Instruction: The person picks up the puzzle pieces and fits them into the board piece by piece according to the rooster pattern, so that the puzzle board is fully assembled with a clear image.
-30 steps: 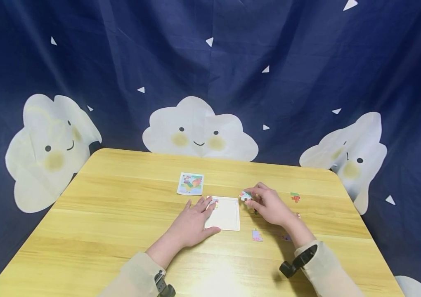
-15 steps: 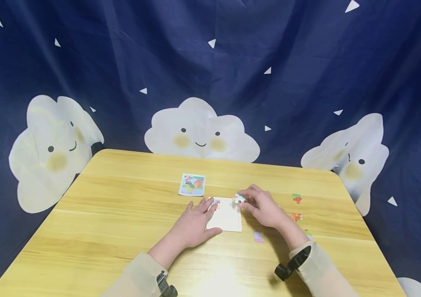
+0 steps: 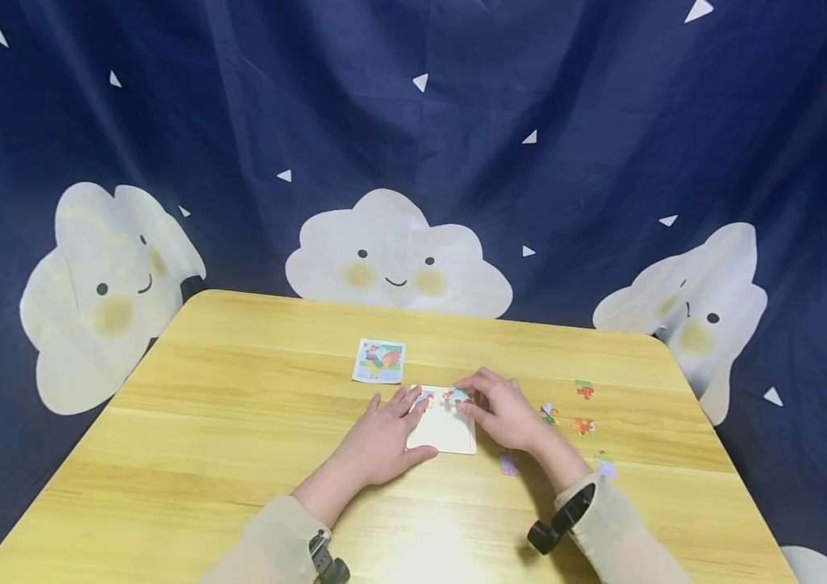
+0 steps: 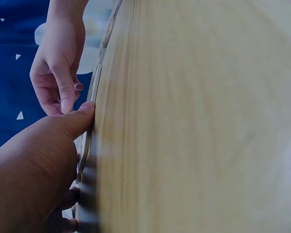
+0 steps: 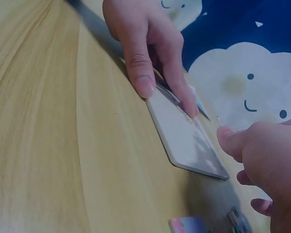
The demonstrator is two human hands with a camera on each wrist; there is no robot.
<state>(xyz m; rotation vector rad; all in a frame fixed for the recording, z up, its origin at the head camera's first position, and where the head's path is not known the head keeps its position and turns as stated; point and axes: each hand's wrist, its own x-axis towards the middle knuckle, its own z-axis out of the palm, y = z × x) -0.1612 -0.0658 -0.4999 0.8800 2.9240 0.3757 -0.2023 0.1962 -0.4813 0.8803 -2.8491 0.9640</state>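
Observation:
A white square puzzle tray (image 3: 443, 435) lies on the table. My left hand (image 3: 380, 446) rests on its left side, fingers spread; the thumb touches the near edge in the right wrist view. Beside those fingertips a small puzzle piece (image 3: 429, 400) sits in the tray's far left corner, partly covered. Between thumb and fingers my right hand (image 3: 507, 412) pinches another colourful puzzle piece (image 3: 455, 395) over the tray's far right part. Whether that piece touches the tray I cannot tell. In the left wrist view the tray is seen nearly edge-on.
Several loose puzzle pieces lie right of the tray, among them an orange one (image 3: 584, 427), a red and green one (image 3: 584, 389) and a purple one (image 3: 508, 465). A picture card (image 3: 379, 362) lies behind the tray. A cloud-patterned curtain (image 3: 581, 146) hangs behind the table.
My right hand has carried its puzzle piece leftward, from beside the tray to above its far side. Loose pieces behind that arm have come into view. The left hand stays on the tray.

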